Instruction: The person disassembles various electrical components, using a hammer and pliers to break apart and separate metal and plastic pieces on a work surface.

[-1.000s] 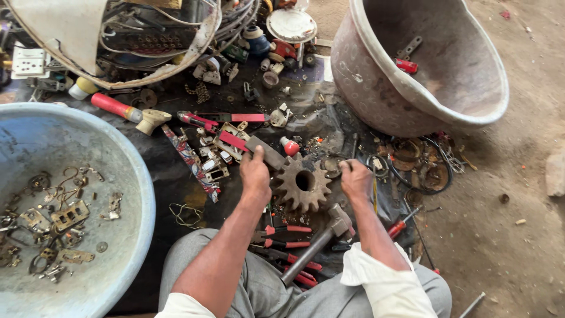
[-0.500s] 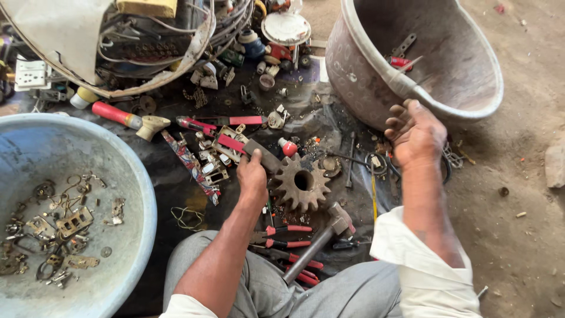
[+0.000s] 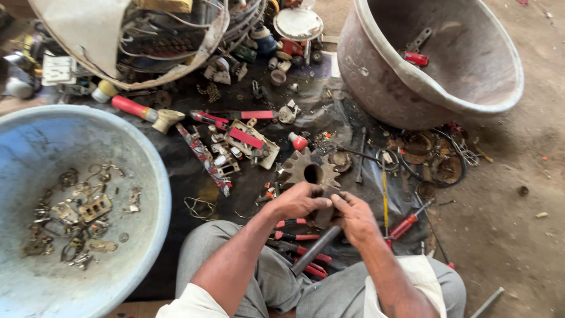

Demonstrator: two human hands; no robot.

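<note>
A rusty toothed gear (image 3: pixel 307 169) lies on the black sheet (image 3: pixel 253 194) in front of my knees. My left hand (image 3: pixel 296 201) curls over the gear's near rim. My right hand (image 3: pixel 356 219) comes in from the right, and its fingertips meet the left hand's fingers at that rim. Whether anything small is pinched between them is hidden. A hammer's grey handle (image 3: pixel 313 251) sticks out toward me from under both hands, with its head covered.
A blue basin (image 3: pixel 163 200) with several brass bits stands at the left. A big grey-pink basin (image 3: pixel 376 100) stands at the upper right. Red-handled pliers (image 3: pixel 297 237), a red screwdriver (image 3: pixel 406 225), switch parts (image 3: pixel 247 141) and a wire-filled bowl (image 3: pixel 176 73) lie around.
My right hand came back from the grey-pink basin's rim to the gear and joined my left hand. The left hand slid to the gear's near edge.
</note>
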